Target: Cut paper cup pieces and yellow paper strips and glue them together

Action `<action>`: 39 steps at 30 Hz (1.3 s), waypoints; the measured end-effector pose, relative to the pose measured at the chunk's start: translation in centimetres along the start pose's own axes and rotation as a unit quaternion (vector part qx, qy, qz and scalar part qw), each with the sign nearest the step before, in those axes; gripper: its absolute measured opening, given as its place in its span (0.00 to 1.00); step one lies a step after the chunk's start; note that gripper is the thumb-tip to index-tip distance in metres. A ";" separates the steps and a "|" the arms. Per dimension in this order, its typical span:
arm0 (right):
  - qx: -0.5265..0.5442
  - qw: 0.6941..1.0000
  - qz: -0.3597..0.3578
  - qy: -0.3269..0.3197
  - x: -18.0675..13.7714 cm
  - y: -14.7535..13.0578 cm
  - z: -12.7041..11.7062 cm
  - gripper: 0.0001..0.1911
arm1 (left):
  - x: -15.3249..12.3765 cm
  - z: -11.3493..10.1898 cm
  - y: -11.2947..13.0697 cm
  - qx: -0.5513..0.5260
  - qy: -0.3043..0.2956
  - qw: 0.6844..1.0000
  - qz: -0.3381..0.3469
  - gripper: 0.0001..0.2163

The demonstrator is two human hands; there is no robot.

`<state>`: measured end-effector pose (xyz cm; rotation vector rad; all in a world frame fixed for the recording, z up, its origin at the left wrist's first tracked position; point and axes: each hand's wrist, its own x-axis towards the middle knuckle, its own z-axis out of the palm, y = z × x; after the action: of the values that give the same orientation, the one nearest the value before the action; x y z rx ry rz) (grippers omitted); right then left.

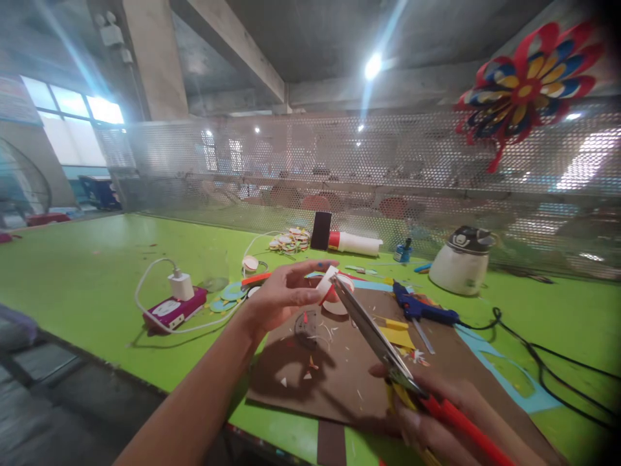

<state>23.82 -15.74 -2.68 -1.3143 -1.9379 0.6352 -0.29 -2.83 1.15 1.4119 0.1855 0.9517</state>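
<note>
Green tabletop point(87, 259) is being lit by a ceiling lamp point(373, 66) and is being bordered along its far side by a perforated metal screen point(291, 155). Above a brown board point(349, 359), a small white piece point(324, 286) is being pinched between the thumb and fingers of the left hand point(284, 291). Whether a round pale piece point(336, 307) just below is also being held cannot be told. By the right hand point(436, 408), curled around red and yellow handles, scissors point(366, 330) are being gripped. Their long axis is being slanted from near right to far left, with the tips being held against the white piece. That piece is thus being presented at the far left of the right hand, well apart from it, while being touched by the left. Whether the blades are being parted cannot be made out. To the right, a blue glue gun point(422, 309) is being left unheld, partly over the board.
</note>
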 end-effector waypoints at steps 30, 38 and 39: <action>-0.414 0.881 -0.150 0.173 0.5 1.6 0.3 0.21 | 1.0 0.6 -1.7 0.493 0.132 0.825 0.242 0.23; -0.386 0.901 -0.123 0.157 0.1 2.1 1.0 0.23 | 0.9 1.6 -2.1 0.518 0.177 0.800 0.244 0.23; -0.382 0.904 -0.116 0.151 0.1 2.1 1.0 0.23 | 0.9 1.7 -2.1 0.526 0.180 0.794 0.245 0.24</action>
<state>24.23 -14.92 -4.82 -1.4675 -2.0986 -0.4904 2.28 -3.22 -0.01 2.3514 0.7527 1.6882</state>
